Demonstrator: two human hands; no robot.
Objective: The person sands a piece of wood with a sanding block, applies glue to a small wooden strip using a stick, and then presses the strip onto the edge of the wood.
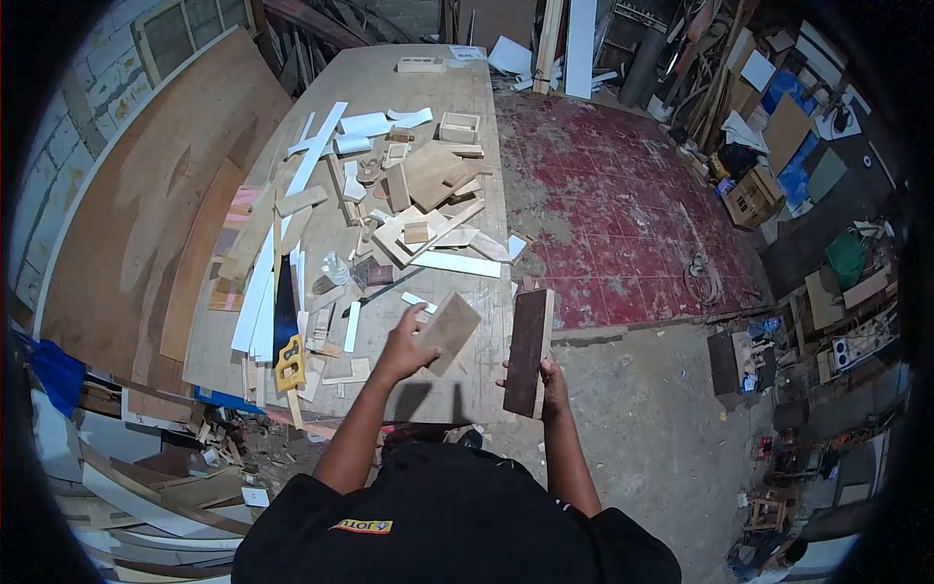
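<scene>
My left hand (403, 343) grips a small light-brown wooden board (449, 331), held tilted just above the near end of the long workbench (428, 384). My right hand (548, 382) holds a dark brown board (528, 352) upright by its lower end, past the bench's right edge and over the floor. The two boards are apart, a short gap between them.
The workbench carries many wood offcuts (424, 191), white strips (262, 292), a yellow-handled hand saw (288, 341) and small wooden boxes (459, 127). Large plywood sheets (146, 204) lean at the left. A red worn floor (623, 204) lies to the right, with clutter and crates beyond.
</scene>
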